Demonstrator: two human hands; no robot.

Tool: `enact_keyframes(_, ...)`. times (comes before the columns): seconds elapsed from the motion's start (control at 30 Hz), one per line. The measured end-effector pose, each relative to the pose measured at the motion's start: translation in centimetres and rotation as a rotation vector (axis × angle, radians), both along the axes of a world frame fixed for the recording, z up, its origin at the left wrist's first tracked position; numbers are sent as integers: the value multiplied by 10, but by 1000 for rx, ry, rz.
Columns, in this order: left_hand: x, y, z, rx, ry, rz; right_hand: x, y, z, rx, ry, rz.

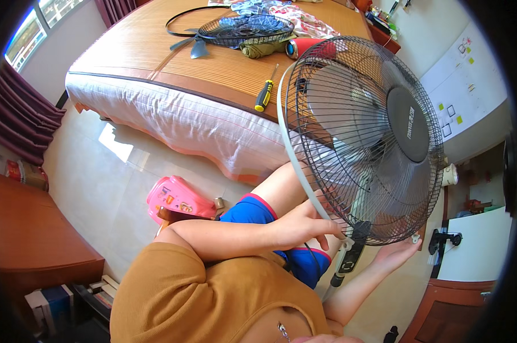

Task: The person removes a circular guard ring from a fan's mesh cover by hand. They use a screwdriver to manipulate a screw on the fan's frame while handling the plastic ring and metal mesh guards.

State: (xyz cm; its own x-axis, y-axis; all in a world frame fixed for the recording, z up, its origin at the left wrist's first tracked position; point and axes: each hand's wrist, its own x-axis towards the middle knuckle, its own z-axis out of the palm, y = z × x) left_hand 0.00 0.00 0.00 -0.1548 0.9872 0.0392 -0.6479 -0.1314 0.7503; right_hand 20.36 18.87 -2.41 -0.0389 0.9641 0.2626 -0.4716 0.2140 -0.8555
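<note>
A standing fan (408, 123) with a black wire guard and dark centre cap rises in front of me on the right. Its pale outer ring (290, 134) runs down its left side. My left hand (309, 224) grips the ring's lower left, some fingers hidden behind it, close to the black control panel (349, 255). Palm up, my right hand (397, 255) reaches under the guard with fingers extended. A small white clip (416, 239) at the guard's bottom meets its fingertips. Grey blades (344, 94) show through the wires.
On the bed mat (213, 71) lie a yellow-black screwdriver (265, 95), another wire guard (244, 30), a loose dark blade piece (199, 48), a red cylinder (313, 48) and clothes. A pink plastic stool (178, 197) stands on the floor. Wooden furniture (35, 228) is at left.
</note>
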Motion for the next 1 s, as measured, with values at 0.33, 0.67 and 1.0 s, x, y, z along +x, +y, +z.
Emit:
enact_keyframes(0.33,-14,7,-15,163,340,300,-45,-1,44,-50,-52,-220)
enact_keyframes(0.67,-55,34,-11,243,852,873,-43,19,53,-45,-143,-232)
enact_keyframes(1.0,-68,30,-23,267,524,783,-46,25,46,18,-240,-237)
